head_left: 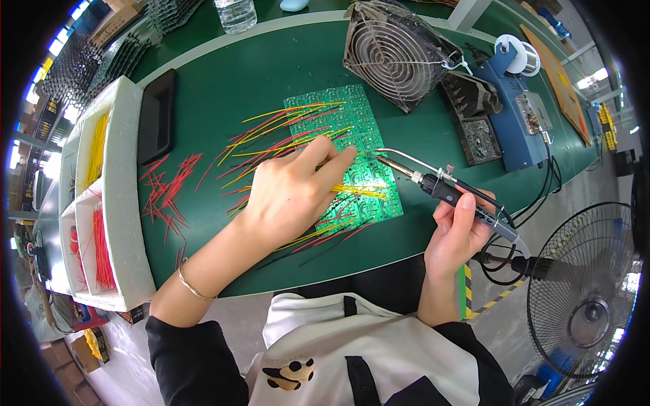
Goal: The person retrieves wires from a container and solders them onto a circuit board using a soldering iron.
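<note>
My right hand point(455, 233) grips a soldering iron point(443, 191) with a thin curved metal feed tube along it. The iron's tip meets the green circuit board panel point(369, 128), close to the fingertips of my left hand point(288, 186). That left hand arches over the panel, thumb and fingers drawn together. A bundle of yellow wires point(359, 191) sticks out from beneath it, seemingly held in the palm; what the fingertips pinch is too small to make out. Red and yellow wires point(271, 132) fan leftward from the panel's far part, and more lie along its near edge.
Loose red wires point(169, 186) lie left of the panel. Beyond them are a black tray point(157, 115) and a white foam box point(128, 203) holding yellow and red wires. A square fume fan point(393, 54), a blue solder feeder point(511, 101) and an iron stand point(477, 132) occupy the far right.
</note>
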{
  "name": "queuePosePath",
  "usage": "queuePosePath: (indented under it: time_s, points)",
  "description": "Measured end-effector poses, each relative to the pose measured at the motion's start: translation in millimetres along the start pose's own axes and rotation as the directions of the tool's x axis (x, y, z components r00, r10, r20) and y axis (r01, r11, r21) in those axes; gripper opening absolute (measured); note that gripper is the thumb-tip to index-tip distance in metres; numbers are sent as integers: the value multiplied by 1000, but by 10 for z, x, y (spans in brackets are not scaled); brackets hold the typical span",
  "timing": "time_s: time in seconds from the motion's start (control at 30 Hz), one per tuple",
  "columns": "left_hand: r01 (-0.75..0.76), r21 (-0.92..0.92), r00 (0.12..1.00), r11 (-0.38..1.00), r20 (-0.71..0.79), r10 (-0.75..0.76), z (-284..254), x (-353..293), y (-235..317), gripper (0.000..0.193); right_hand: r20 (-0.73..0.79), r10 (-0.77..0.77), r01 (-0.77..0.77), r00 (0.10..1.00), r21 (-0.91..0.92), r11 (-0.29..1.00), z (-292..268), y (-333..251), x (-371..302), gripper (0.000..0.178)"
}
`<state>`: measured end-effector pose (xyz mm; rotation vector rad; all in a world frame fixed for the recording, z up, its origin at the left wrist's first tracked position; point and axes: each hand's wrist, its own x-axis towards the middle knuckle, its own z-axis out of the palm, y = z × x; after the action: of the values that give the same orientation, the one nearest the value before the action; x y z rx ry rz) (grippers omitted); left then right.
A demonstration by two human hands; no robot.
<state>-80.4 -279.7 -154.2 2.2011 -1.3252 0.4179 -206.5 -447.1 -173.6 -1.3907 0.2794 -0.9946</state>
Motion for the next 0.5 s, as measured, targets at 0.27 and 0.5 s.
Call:
queuePosePath:
  time_s: [0.27, 0.5]
  points:
    - [107, -179, 994, 978, -4, -109, 40, -29, -77, 27, -48, -26, 21, 999, -92, 996, 75, 0, 7, 14]
    - [91, -263, 989, 960, -90, -118, 75, -54, -89, 23, -45, 16, -19, 999, -67, 998, 65, -29, 38, 15]
